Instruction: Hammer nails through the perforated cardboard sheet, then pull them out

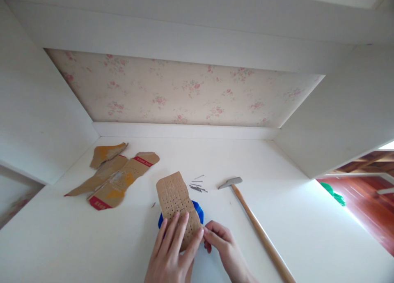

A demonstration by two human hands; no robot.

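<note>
My left hand (172, 252) lies flat with fingers stretched out on the near end of a brown cardboard strip (174, 194) that is full of small punched holes. The strip rests on a blue round thing (198, 209), mostly hidden under it. My right hand (220, 244) is beside the strip's right edge, fingers curled in a pinch that touches my left fingertip; what it pinches, if anything, is too small to see. Several loose nails (197, 187) lie just beyond the strip.
A hammer (255, 223) with a long wooden handle lies to the right, head pointing away. Torn cardboard scraps (115, 176) with red printing lie at the left. White walls box in the surface on three sides; a flowered panel (184, 92) backs it.
</note>
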